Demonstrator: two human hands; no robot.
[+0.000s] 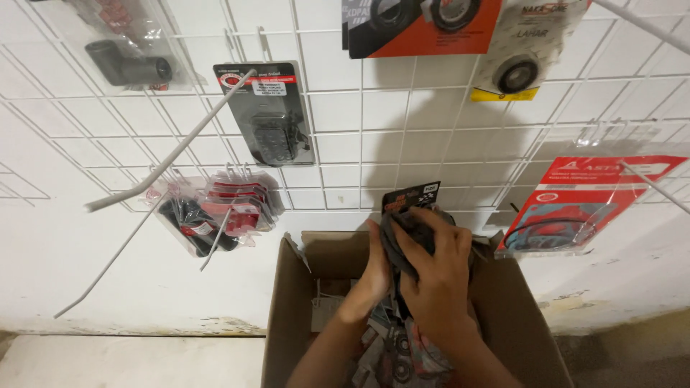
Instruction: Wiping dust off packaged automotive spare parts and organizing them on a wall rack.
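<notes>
Head view, looking down at a wall rack and a box.

Both hands are raised over an open cardboard box [517, 316] that stands against the white wall. The left hand [374, 276] and the right hand [438, 276] together hold a bundle of dark packaged parts [411, 215], which sits between the palms just above the far rim of the box. Left fingers are curled closed around the near-left side of the bundle; right fingers [424, 244] are wrapped over its front, gripping it. A black header card with a red-and-white print sticks up from the top of the bundle.

Inside the box, below the wrists, lie more packets [392, 352] in grey and dark wrapping, loosely piled.

Behind the hands a white wire grid panel [345, 151] covers the wall. Hanging on it: a black blister pack [269, 115] upper left of centre, a cluster of red-and-black packets [226, 212] left of the box, a red pack with a dark ring [575, 205] to the right, and an orange-black pack [424, 25] at the top edge. A bare wire hook [169, 158] juts out toward the camera at left.
</notes>
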